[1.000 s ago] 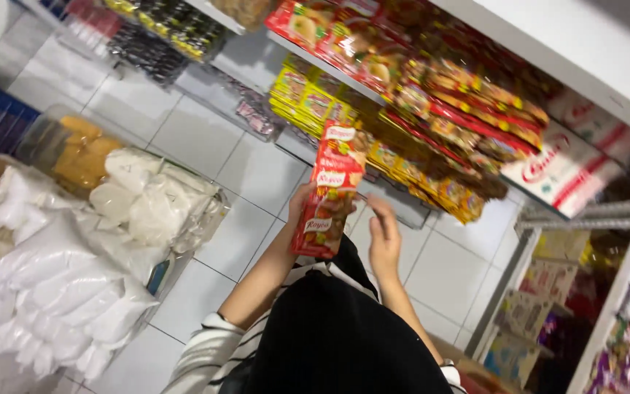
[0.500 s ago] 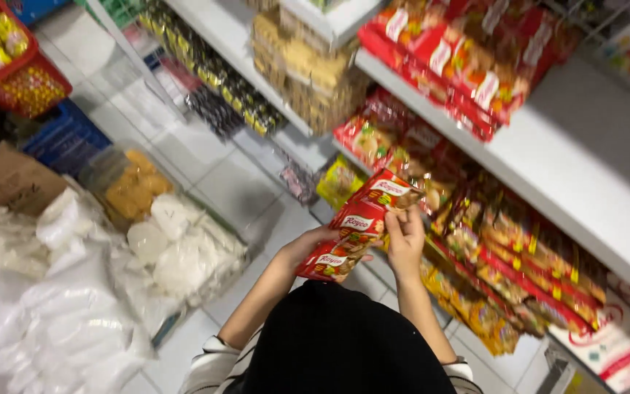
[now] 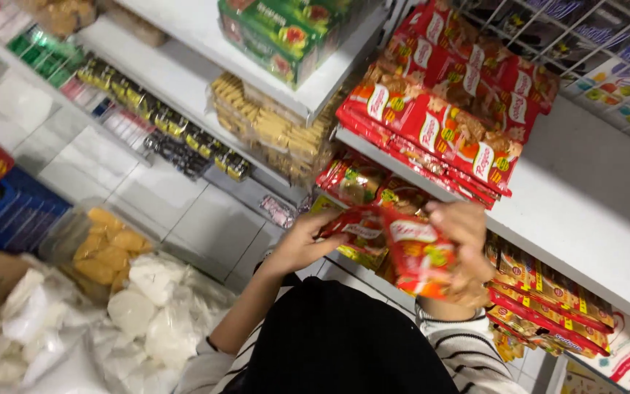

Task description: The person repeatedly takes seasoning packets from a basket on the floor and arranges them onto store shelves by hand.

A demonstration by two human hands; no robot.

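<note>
White shop shelves (image 3: 592,211) run from the far left to the near right above a pale tiled floor (image 3: 184,219), stocked with rows of snack packs. On the upper right shelf lies a stack of red snack packets (image 3: 439,128); farther left, green boxes (image 3: 286,36) stand on a higher shelf, with yellow wafer packs (image 3: 271,131) below them. On the floor at the left lie clear bags of white and yellow goods (image 3: 133,292) and a blue crate (image 3: 16,215).

In the middle, the person's two hands are raised before the shelf edge. The right hand (image 3: 468,248) is clenched around a red snack packet (image 3: 417,255), which hangs blurred just below the stacked red ones. The left hand (image 3: 304,244) grasps the left end of a second red packet (image 3: 351,226), level with the lower shelf. The two packets sit just beside each other; whether they touch cannot be told. Striped sleeves (image 3: 468,357) show at the near edge.
</note>
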